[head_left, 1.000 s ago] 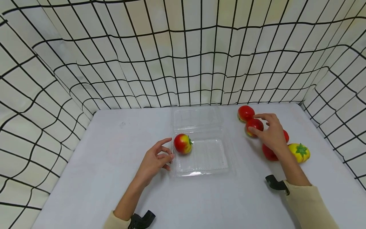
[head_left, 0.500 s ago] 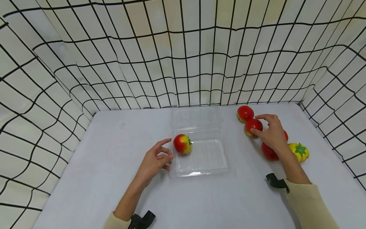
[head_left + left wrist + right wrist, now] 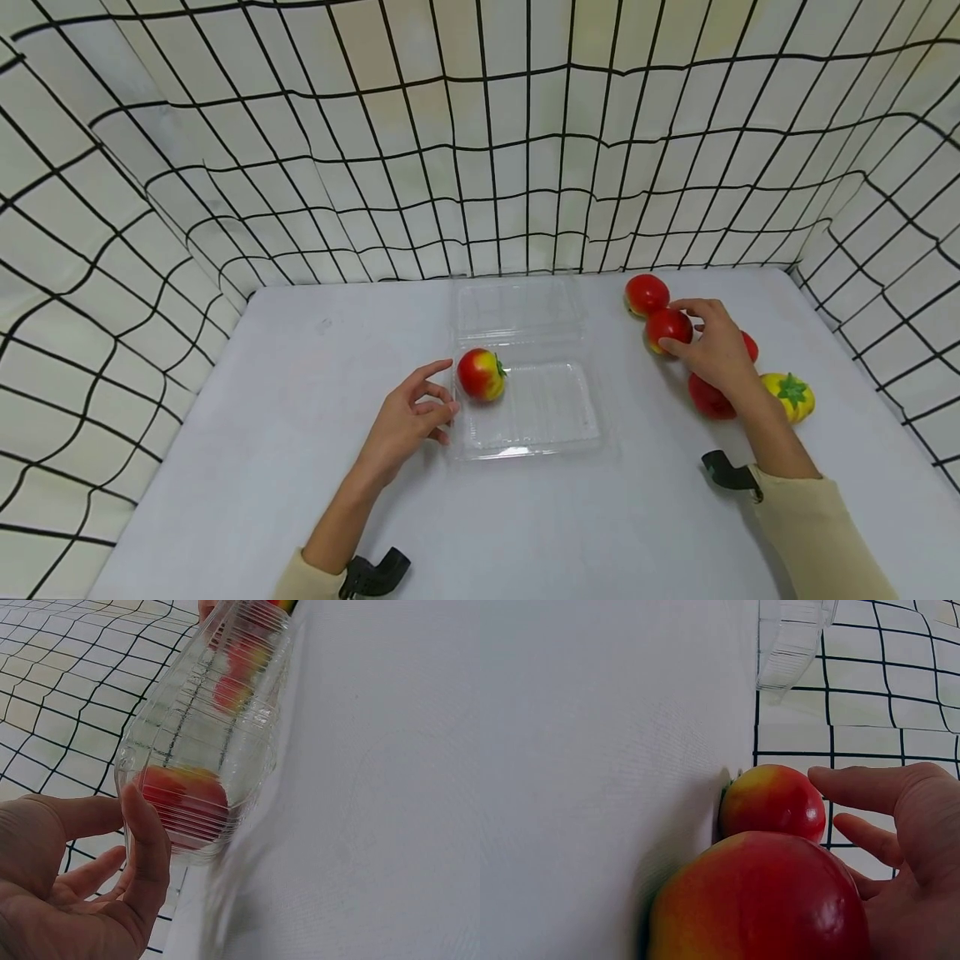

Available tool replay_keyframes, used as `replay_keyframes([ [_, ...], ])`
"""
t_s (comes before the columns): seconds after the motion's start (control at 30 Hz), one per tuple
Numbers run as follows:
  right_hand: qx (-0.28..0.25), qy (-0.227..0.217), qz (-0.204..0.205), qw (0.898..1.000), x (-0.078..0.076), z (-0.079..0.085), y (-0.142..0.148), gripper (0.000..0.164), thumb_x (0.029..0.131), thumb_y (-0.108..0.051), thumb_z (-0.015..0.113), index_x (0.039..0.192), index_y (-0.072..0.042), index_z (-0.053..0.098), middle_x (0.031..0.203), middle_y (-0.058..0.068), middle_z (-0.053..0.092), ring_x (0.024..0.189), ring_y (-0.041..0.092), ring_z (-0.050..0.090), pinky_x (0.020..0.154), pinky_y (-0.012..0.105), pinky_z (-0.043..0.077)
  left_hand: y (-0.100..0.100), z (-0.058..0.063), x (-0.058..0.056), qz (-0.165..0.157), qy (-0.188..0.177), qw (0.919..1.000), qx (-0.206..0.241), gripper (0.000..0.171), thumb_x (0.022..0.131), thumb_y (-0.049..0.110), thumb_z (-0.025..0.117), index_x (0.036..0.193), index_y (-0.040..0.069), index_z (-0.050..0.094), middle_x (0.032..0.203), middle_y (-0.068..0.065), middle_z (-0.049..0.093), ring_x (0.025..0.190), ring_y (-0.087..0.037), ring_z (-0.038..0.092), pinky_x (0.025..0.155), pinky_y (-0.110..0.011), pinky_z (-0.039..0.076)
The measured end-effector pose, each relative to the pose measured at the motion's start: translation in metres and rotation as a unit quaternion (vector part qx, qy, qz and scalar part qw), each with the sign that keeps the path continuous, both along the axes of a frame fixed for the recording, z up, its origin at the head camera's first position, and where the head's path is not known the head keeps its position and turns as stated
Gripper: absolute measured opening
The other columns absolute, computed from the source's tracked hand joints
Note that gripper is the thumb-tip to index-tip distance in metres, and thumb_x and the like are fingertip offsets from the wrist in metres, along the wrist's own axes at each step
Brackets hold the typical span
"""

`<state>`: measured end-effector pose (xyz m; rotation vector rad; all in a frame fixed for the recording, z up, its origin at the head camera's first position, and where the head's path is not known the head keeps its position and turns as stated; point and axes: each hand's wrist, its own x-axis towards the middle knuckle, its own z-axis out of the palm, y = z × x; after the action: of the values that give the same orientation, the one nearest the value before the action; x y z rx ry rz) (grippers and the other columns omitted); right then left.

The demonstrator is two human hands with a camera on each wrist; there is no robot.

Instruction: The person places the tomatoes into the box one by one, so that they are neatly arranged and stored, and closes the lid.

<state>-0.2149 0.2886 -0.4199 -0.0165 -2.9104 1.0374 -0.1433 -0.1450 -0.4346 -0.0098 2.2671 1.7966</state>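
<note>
An open clear plastic clamshell container (image 3: pixel 525 425) lies mid-table, its lid (image 3: pixel 517 308) folded back. One red-and-yellow fruit (image 3: pixel 480 375) with green leaves sits at its left end; in the left wrist view it shows through the ribbed wall. My left hand (image 3: pixel 405 425) pinches the container's left rim between thumb and fingers (image 3: pixel 146 840). At the right, my right hand (image 3: pixel 716 350) is curled round a red fruit (image 3: pixel 667 332) on the table, thumb on its near side. The far fingertips are partly hidden.
Another red fruit (image 3: pixel 647 295) touches the held one from behind. Under the right forearm lie more red fruits (image 3: pixel 708 397) and a yellow fruit (image 3: pixel 793 398) with a green leafy top. Black wire mesh (image 3: pixel 525 175) borders the white table (image 3: pixel 315 350) at the back and sides.
</note>
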Motion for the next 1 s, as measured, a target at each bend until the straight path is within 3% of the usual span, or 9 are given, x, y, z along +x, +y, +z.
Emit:
replay_keyframes([
  [0.33,0.037,-0.037,0.031,0.998,-0.0057,0.0014,0.0036,0.076,0.091,-0.018,0.078,0.154,-0.002,0.039,0.15,0.031,0.042,0.133,0.052,0.04,0.096,0.072,0.052,-0.0003,-0.0005,-0.0013,0.003,0.002,1.0,0.001,0.063,0.096,0.01,0.073,0.153,0.024,0.05,0.113,-0.016,0.06,0.082,-0.024,0.067,0.067,-0.026,0.062],
  [0.6,0.059,-0.022,0.025,0.998,-0.0047,-0.001,0.0013,0.076,0.087,-0.016,0.08,0.152,-0.002,0.043,0.142,0.031,0.047,0.131,0.05,0.041,0.092,0.071,0.053,-0.0006,-0.0008,-0.0005,0.003,-0.001,1.0,0.001,0.063,0.096,0.011,0.073,0.153,0.023,0.05,0.113,-0.016,0.061,0.081,-0.023,0.067,0.067,-0.026,0.062],
  [1.0,-0.022,-0.003,0.007,1.0,0.0021,0.0084,-0.0016,0.082,0.09,-0.029,0.082,0.156,-0.006,0.038,0.152,0.027,0.045,0.13,0.049,0.053,0.101,0.067,0.052,-0.0002,0.0006,-0.0003,0.004,-0.006,1.0,0.007,0.063,0.095,0.009,0.073,0.152,0.023,0.05,0.112,-0.016,0.06,0.081,-0.022,0.066,0.066,-0.027,0.062],
])
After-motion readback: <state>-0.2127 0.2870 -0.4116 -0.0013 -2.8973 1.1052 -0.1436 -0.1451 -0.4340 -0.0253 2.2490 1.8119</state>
